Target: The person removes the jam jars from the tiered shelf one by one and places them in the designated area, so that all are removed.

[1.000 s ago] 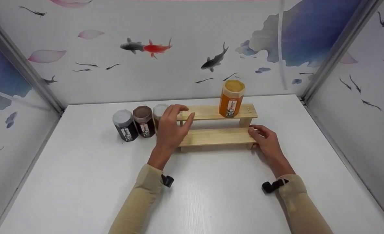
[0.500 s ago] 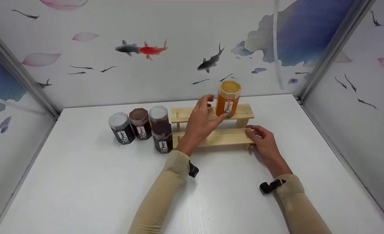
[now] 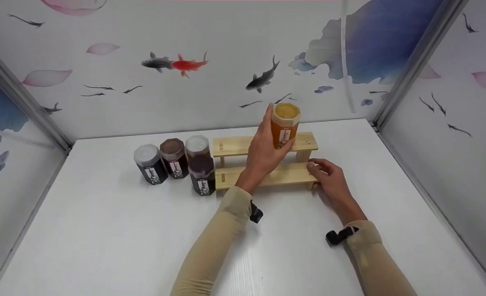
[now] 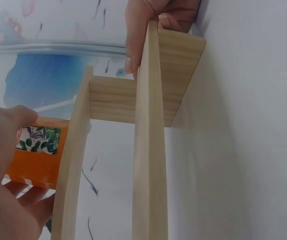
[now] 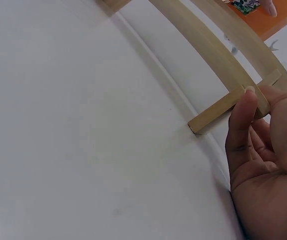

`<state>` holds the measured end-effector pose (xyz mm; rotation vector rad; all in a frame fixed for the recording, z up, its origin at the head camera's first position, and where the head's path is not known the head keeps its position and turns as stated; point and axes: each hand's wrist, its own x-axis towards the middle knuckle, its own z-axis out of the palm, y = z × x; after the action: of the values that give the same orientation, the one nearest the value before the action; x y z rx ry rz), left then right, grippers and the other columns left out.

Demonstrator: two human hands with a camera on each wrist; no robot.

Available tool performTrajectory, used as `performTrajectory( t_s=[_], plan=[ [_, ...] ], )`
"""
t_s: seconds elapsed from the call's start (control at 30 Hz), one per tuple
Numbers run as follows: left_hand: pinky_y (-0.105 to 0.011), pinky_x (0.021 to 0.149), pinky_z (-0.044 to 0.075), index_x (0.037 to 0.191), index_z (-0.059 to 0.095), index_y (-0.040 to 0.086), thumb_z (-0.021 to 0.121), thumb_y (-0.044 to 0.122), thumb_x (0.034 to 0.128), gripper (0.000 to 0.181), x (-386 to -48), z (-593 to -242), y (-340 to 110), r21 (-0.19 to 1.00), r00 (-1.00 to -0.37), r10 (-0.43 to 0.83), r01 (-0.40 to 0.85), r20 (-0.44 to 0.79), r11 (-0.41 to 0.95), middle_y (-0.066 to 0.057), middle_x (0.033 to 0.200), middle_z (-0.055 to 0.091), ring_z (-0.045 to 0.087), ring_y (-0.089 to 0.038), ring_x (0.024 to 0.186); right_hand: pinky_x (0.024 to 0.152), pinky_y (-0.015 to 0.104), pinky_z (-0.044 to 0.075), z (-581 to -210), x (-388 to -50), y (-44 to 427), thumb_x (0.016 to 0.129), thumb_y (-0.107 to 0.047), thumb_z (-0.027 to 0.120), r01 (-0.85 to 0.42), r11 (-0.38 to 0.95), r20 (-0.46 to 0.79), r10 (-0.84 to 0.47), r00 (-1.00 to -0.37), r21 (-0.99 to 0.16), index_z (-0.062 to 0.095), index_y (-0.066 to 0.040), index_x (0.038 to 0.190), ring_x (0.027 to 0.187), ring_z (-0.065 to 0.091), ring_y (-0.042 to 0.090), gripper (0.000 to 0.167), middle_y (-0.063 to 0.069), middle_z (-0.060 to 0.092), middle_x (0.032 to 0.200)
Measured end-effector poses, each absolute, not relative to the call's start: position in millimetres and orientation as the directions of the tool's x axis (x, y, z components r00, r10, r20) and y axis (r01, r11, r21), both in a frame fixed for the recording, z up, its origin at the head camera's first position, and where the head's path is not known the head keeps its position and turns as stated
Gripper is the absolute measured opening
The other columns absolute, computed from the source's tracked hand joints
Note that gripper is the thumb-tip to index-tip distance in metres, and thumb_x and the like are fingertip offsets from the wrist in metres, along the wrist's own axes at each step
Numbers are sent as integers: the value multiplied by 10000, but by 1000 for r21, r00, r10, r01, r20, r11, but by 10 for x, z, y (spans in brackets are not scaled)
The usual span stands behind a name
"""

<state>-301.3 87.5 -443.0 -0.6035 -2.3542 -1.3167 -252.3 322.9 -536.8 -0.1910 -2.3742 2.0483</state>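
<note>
An orange jar (image 3: pixel 285 124) with a yellowish top stands at the upper board's right half on a two-step wooden rack (image 3: pixel 234 146). My left hand (image 3: pixel 264 150) grips it from the left, thumb in front and fingers behind. The left wrist view shows this hand (image 4: pixel 8 165) around the jar (image 4: pixel 36 162), whose base meets the upper board. With thumb and fingers, my right hand (image 3: pixel 332 181) pinches the right end of the lower board (image 3: pixel 290 174). In the right wrist view the thumb of that hand (image 5: pixel 268 165) presses the board's end; some fingers are hidden.
Left of the rack stand a dark purple jar (image 3: pixel 203 176), a white-lidded jar (image 3: pixel 197 144) partly hidden behind it, a brown-lidded jar (image 3: pixel 174 158) and a black jar (image 3: pixel 151 166) with a pale lid. Printed wall panels (image 3: pixel 222 98) enclose the white table (image 3: pixel 103 230).
My left hand has moved right from beside the dark jars, across the rack, and has closed around the orange jar. My right hand keeps its hold on the lower board.
</note>
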Motion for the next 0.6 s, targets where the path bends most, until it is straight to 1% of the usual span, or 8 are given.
performTrajectory(
  t_s=[0.13, 0.3, 0.5, 0.6],
  plan=[
    [-448, 1141, 560, 1752, 111, 312, 871, 304, 935, 1116, -2955, -4458, 800, 667, -794, 187, 592, 578, 452, -71, 1579, 551, 606, -235, 1390, 737, 198, 594, -5370, -2523, 3214, 1033, -490, 724, 84, 151, -71, 91, -993, -985, 650, -89, 1449, 919, 683, 99, 583, 50, 638, 1167],
    [-404, 1068, 600, 1732, 213, 326, 853, 355, 952, 1010, -2881, -4479, 684, 599, -744, 215, 647, 633, 473, -80, 1464, 592, 646, -213, 1292, 729, 199, 589, -5365, -2536, 3218, 1022, -504, 732, 74, 163, -59, 93, -994, -984, 655, -83, 1440, 904, 690, 93, 598, 39, 647, 1145],
    [-402, 985, 637, 1680, 332, 341, 849, 403, 951, 896, -2755, -4473, 478, 548, -717, 229, 665, 658, 507, -77, 1438, 620, 683, -227, 1235, 704, 198, 578, -5375, -2534, 3219, 1020, -510, 730, 76, 164, -62, 88, -994, -983, 653, -89, 1444, 894, 681, 86, 602, 29, 648, 1135],
    [-391, 985, 638, 1659, 370, 329, 860, 397, 942, 871, -2706, -4436, 354, 531, -705, 228, 673, 672, 515, -66, 1435, 626, 687, -222, 1237, 696, 199, 578, -5374, -2531, 3218, 1019, -503, 733, 61, 152, -49, 82, -995, -987, 653, -78, 1442, 890, 686, 84, 605, 33, 650, 1127]
  ],
)
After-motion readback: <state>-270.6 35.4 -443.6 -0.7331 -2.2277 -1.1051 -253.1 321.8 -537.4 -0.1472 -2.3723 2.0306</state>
